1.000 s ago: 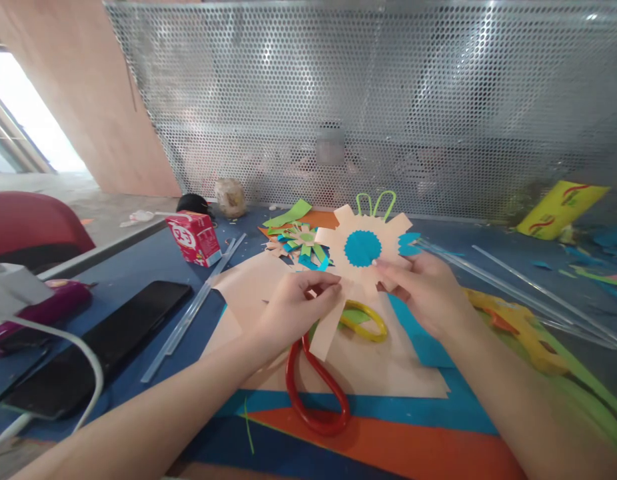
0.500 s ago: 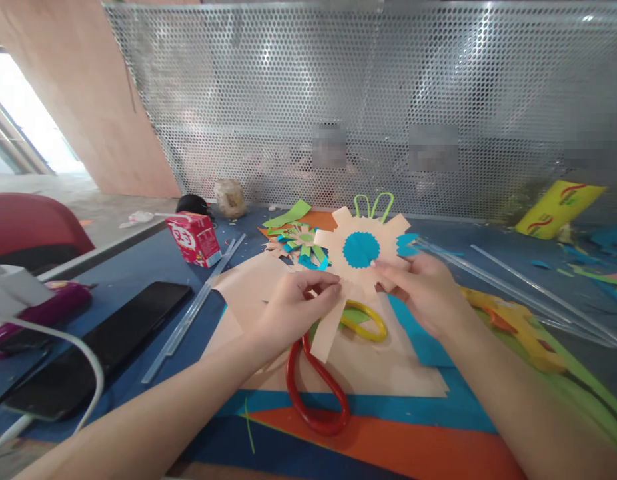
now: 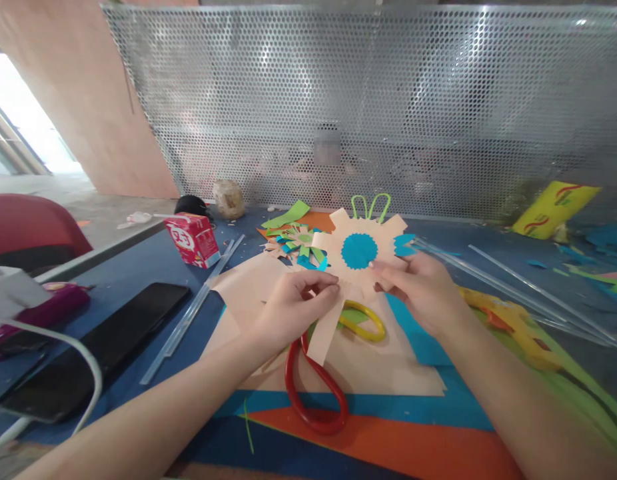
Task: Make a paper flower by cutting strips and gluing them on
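Note:
A peach paper cutout (image 3: 343,235) with a scalloped blue disc (image 3: 359,251) in its middle is held up over the table. Two green loops (image 3: 371,205) rise from its top edge, and a small blue notched piece (image 3: 404,245) shows at its right. My right hand (image 3: 423,287) pinches its lower right edge between thumb and fingers. My left hand (image 3: 301,303) is closed at its lower left edge, where a peach strip (image 3: 326,333) hangs down. Below lie scissors with a red handle loop (image 3: 316,393) and a yellow one (image 3: 363,321), their blades hidden.
Behind the cutout lies a layered paper flower (image 3: 302,240). Peach sheets (image 3: 388,373) cover blue and orange paper (image 3: 413,443). At left are a phone (image 3: 133,333), a red box (image 3: 192,241) and clear sticks (image 3: 188,320). A yellow glue gun (image 3: 518,327) lies right, before a perforated metal panel (image 3: 363,80).
The view has shifted very slightly. Both hands keep the same hold on the paper cutout, and nothing else has visibly moved.

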### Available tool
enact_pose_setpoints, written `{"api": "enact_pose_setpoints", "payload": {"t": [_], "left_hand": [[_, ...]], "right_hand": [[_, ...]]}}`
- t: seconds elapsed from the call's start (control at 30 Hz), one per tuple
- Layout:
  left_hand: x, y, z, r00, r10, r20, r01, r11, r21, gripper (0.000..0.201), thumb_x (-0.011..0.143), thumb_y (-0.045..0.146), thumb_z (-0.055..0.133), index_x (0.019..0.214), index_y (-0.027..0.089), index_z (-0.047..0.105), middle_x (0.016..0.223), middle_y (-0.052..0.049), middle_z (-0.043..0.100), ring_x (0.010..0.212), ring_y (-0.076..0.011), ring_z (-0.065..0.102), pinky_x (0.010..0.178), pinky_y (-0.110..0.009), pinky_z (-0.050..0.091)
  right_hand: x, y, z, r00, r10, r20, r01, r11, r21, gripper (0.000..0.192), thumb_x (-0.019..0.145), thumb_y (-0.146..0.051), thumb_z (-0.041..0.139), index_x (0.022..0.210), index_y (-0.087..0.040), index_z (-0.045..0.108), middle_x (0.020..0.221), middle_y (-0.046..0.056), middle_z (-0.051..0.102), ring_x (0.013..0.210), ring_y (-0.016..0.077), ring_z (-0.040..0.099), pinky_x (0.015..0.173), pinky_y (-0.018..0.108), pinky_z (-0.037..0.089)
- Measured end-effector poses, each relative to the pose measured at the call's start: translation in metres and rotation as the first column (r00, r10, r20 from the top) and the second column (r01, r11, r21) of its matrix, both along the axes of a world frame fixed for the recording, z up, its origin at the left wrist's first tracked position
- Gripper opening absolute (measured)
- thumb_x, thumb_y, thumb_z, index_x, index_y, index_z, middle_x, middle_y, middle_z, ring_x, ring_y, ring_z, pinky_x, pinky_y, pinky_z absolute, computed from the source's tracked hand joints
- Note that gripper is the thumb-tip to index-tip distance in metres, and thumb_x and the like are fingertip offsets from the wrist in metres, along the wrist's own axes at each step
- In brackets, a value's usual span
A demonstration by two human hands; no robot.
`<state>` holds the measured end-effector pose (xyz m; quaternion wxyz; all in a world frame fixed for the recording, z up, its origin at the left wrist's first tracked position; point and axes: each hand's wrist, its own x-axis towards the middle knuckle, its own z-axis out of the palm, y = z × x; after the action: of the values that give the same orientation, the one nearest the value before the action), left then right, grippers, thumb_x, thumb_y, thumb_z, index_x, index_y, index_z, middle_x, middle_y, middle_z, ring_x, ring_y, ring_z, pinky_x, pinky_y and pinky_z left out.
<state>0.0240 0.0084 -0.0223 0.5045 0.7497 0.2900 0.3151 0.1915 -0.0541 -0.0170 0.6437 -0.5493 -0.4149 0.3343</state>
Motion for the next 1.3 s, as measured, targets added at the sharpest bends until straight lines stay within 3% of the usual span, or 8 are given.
{"api": "enact_pose_setpoints", "payload": {"t": [0.33,0.63,0.77,0.93,1.3], "left_hand": [[0.0001,0.0001,0.0003,0.999,-0.038,0.035,0.038,0.999,-0.018,0.015,0.07,0.029,0.055,0.068,0.016,0.062,0.062,0.0,0.057,0.054,-0.0095,0.047,0.048,-0.02,0.036],[-0.0006,0.0004,0.0004,0.998,-0.052,0.029,0.053,0.998,-0.032,0.016,0.071,0.03,0.053,0.068,0.016,0.059,0.057,0.002,0.048,0.051,-0.0081,0.04,0.046,-0.02,0.032],[0.0001,0.0034,-0.0009,0.999,-0.007,0.054,0.011,0.997,-0.083,0.016,0.069,0.03,0.054,0.073,0.017,0.061,0.06,0.002,0.052,0.05,-0.0079,0.041,0.045,-0.02,0.032],[0.0015,0.0055,-0.0002,0.992,0.053,0.115,-0.034,0.986,-0.161,0.015,0.065,0.029,0.057,0.069,0.016,0.063,0.075,-0.001,0.061,0.063,-0.0107,0.051,0.055,-0.021,0.039],[0.0008,0.0003,0.0037,0.991,-0.015,0.135,0.053,0.957,-0.284,0.011,0.066,0.024,0.061,0.069,0.014,0.057,0.058,0.005,0.05,0.052,-0.0048,0.042,0.05,-0.017,0.032]], "right_hand": [[0.0037,0.001,-0.004,0.998,-0.05,0.038,0.051,0.999,-0.016,0.032,0.056,-0.036,0.072,0.048,-0.017,0.047,0.046,-0.004,0.045,0.052,0.0113,0.05,0.056,0.026,0.045],[0.0031,-0.0001,-0.0023,0.998,-0.037,0.053,0.037,0.999,-0.004,0.029,0.058,-0.033,0.071,0.048,-0.017,0.049,0.046,-0.004,0.044,0.051,0.0103,0.049,0.054,0.025,0.045],[0.0037,0.0003,-0.0041,0.998,-0.018,0.054,0.018,1.0,-0.001,0.03,0.06,-0.033,0.07,0.048,-0.017,0.049,0.044,-0.006,0.04,0.049,0.0096,0.047,0.055,0.025,0.045],[0.0052,0.0025,-0.008,0.996,-0.048,0.072,0.05,0.999,-0.02,0.025,0.059,-0.037,0.072,0.061,-0.015,0.059,0.05,-0.002,0.052,0.053,0.0118,0.052,0.055,0.025,0.046],[0.0035,0.001,-0.0076,0.998,0.001,0.064,-0.001,1.0,0.004,0.024,0.061,-0.036,0.071,0.064,-0.015,0.06,0.055,-0.002,0.054,0.053,0.0113,0.053,0.057,0.025,0.046]]}}
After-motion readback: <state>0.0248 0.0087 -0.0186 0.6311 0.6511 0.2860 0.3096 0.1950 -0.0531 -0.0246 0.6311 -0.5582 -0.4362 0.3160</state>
